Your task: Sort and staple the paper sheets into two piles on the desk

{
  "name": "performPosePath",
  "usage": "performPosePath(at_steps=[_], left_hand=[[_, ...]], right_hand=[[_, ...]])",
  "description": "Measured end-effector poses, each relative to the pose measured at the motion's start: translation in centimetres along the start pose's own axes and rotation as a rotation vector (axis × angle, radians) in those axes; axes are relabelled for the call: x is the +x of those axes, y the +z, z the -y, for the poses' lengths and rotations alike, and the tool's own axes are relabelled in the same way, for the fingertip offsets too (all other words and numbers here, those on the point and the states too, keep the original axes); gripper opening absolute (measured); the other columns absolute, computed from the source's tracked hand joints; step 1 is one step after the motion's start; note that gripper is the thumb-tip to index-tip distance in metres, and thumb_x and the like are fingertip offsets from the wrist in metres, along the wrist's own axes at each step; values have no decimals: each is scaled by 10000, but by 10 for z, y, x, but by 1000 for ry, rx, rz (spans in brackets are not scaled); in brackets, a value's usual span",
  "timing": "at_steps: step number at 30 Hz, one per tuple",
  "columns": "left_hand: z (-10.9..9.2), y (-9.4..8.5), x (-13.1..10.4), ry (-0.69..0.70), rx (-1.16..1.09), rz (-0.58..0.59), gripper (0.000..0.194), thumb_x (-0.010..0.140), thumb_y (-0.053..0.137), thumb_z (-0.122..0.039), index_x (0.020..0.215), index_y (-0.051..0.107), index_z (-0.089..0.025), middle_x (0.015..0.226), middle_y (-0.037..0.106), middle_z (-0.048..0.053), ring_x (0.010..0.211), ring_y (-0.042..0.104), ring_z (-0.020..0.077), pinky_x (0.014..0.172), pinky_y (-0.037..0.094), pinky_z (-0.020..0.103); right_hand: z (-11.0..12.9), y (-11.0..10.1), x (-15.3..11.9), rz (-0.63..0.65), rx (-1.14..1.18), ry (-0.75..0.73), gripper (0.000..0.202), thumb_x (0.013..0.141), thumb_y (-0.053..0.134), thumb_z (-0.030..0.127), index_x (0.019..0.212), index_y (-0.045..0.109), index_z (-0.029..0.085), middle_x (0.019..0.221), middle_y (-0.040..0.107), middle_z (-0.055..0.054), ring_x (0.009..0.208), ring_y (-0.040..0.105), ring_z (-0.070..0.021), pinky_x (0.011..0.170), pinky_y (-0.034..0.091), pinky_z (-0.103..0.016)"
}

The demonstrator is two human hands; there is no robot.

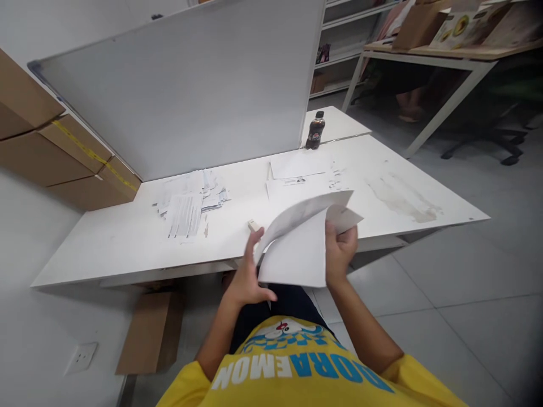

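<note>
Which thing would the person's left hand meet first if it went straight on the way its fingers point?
Likely the small pale block on the table, just beyond the left hand; depth is unclear, so the hand might pass above.

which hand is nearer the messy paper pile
Left: the left hand is right of and below the paper pile in the picture; the right hand is farther right, gripping white sheets.

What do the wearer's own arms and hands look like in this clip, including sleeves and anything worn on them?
The left hand and right hand are ungloved, and no watch, bracelet or ring can be made out. The forearms are uncovered below the short, plain yellow sleeves, which belong to a yellow shirt with blue and white lettering.
</note>
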State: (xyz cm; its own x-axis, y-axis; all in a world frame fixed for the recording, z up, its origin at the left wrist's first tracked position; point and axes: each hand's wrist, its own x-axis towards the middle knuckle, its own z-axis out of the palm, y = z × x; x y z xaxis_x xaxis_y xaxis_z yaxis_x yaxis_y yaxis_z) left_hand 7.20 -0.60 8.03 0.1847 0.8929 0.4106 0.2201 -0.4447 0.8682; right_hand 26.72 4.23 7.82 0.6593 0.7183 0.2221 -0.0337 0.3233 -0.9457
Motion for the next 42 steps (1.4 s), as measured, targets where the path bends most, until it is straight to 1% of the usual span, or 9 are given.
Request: performPosePath(at_steps=[2, 5, 10, 14, 18, 23, 27, 36, 42], left_hand=[[-3, 31, 10, 173, 136, 126, 1223, 617, 769, -633, 1537, 94, -195, 1530, 271, 240, 1416, 282, 407, 1120, 312, 558], [5, 76, 34, 311, 265, 35, 1033, 843, 643, -463, 1528, -90, -218, 1519, 291, 231, 1417, 320, 328, 1106, 349, 530], [44, 108, 60, 406, 269, -116, 503, 972, 408, -278, 1445, 248, -219, 1187, 611, 144, 1149, 584, 250, 1002, 443, 481], [70, 106, 56, 379, 225, -106, 419, 926, 484, -300, 1321, 372, -217, 1102, 615, 118, 1073, 592, 251, 957, 468, 477], [80, 101, 51, 201, 138, -156, 426, 884, 561, -325, 1263, 403, -210, 1176, 565, 127, 1175, 538, 257, 1031, 410, 486], [63, 89, 49, 61, 129, -233, 205, 926, 503, -264, 1124, 494, -215, 1086, 600, 92, 1127, 562, 219, 1021, 410, 443], [52, 86, 42, 49, 218, -251, 231, 926, 497, -268, 1149, 510, -210, 1097, 610, 95, 1064, 589, 212, 930, 469, 391], [69, 88, 36, 8, 214, -216, 208, 940, 455, -321, 1066, 577, -210, 1051, 631, 94, 1043, 593, 227, 934, 465, 399], [37, 78, 24, -104, 39, -180, 196, 934, 470, -322, 937, 627, -204, 942, 662, 60, 940, 619, 199, 868, 476, 331]], right_hand=[[4, -7, 21, -96, -37, -106, 355, 835, 615, 459, 1048, 538, 185, 1022, 628, -64, 986, 601, -207, 918, 471, -392], [-2, -20, 50, -159, -5, -228, 330, 851, 600, 429, 1068, 495, 205, 1088, 597, -64, 1056, 577, -195, 991, 432, -393], [-41, -44, 75, -93, 14, -238, 377, 828, 573, 445, 1097, 436, 219, 1118, 550, -66, 1111, 540, -202, 1027, 389, -431], [-77, -55, 77, 1, -3, -67, 400, 752, 607, 432, 1042, 421, 230, 989, 556, -32, 995, 561, -199, 960, 414, -443], [-91, -55, 76, -74, 40, -62, 397, 709, 637, 375, 1024, 442, 231, 958, 529, -9, 923, 546, -171, 910, 424, -380], [-86, -52, 70, 2, -17, -59, 261, 750, 615, 378, 913, 516, 199, 853, 537, 4, 832, 536, -162, 842, 426, -339], [-83, -55, 61, 8, -86, -151, 236, 787, 603, 392, 903, 544, 195, 859, 556, -4, 845, 538, -170, 822, 426, -329], [-101, -58, 55, 44, -116, -38, 260, 774, 593, 416, 910, 551, 198, 842, 574, -6, 828, 549, -181, 799, 431, -330], [-95, -63, 54, 98, -132, 58, 279, 751, 599, 437, 886, 568, 196, 792, 602, -11, 788, 559, -187, 763, 442, -326]])
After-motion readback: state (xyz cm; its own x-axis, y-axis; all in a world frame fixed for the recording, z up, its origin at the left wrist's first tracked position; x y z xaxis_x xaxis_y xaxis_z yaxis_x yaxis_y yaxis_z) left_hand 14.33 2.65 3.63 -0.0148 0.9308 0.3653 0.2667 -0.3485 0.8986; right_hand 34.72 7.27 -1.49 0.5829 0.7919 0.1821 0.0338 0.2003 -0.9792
